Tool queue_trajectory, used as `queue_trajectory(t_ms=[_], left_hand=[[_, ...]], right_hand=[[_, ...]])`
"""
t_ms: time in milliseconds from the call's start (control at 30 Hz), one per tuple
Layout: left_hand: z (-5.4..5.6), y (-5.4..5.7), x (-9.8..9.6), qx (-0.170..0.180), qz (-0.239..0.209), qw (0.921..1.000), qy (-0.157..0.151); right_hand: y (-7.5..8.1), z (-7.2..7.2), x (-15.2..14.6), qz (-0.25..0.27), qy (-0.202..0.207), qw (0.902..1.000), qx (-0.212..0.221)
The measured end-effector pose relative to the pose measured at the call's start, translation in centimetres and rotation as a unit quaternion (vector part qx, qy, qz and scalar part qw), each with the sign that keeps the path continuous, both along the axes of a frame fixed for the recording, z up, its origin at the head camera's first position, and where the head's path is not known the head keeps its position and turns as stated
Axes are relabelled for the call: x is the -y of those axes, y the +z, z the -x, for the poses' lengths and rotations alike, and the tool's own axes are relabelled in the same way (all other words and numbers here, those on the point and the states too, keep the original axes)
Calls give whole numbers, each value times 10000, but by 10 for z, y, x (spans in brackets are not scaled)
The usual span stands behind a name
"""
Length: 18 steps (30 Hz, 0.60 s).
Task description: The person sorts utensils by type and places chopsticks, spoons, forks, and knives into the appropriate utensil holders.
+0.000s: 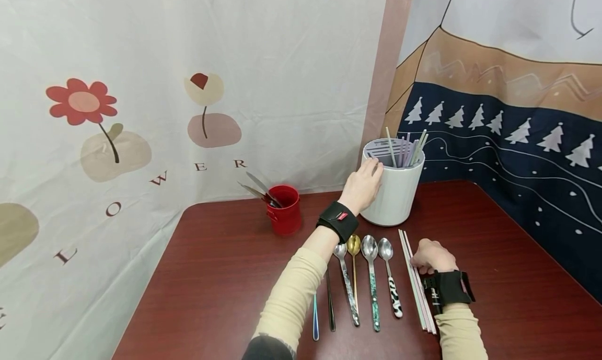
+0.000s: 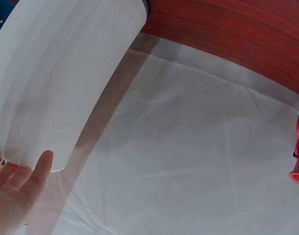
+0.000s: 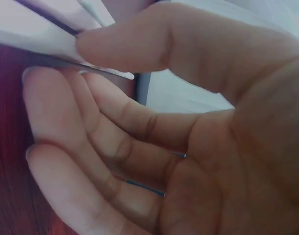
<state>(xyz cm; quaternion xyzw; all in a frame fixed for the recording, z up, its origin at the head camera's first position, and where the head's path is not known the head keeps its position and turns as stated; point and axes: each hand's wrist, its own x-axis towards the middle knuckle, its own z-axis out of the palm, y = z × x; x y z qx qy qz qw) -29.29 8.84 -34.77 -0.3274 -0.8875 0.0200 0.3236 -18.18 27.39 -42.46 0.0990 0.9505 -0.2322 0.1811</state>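
Observation:
My left hand (image 1: pixel 364 184) reaches up to the rim of a white utensil holder (image 1: pixel 394 198). In the left wrist view its fingers (image 2: pixel 37 176) rest against that rim, one lying along the outer wall. Several chopsticks stand in the holder's slotted grey top. Lower right, my right hand (image 1: pixel 433 255) is at a row of pale chopsticks (image 1: pixel 417 289) lying on the table. Thumb and fingertips pinch at the chopsticks in the right wrist view; how many they take in cannot be told. Left of the chopsticks lies a black-and-white-handled spoon (image 1: pixel 394 297).
Several more spoons, among them a gold one (image 1: pixel 354 245) and a teal-handled one (image 1: pixel 373 292), lie side by side, partly covered by the left arm. A red cup (image 1: pixel 287 213) with knives leaning in it stands at the back left. Printed cloth (image 1: pixel 301 88) hangs behind the dark red table (image 1: pixel 226 287).

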Motion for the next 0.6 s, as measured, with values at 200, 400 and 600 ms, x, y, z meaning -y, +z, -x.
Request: queue_trajectory(t_ms=[200, 400, 600], left_hand=[[0, 1, 0, 31, -4, 10000, -6], [1, 0, 0, -7, -3, 10000, 20], [1, -1, 0, -56, -26, 10000, 35]], right_hand=[[0, 1, 0, -251, -139, 9996, 6], [7, 0, -4, -125, -266, 9985, -457], [22, -8, -6, 15, -635, 9831, -1716]])
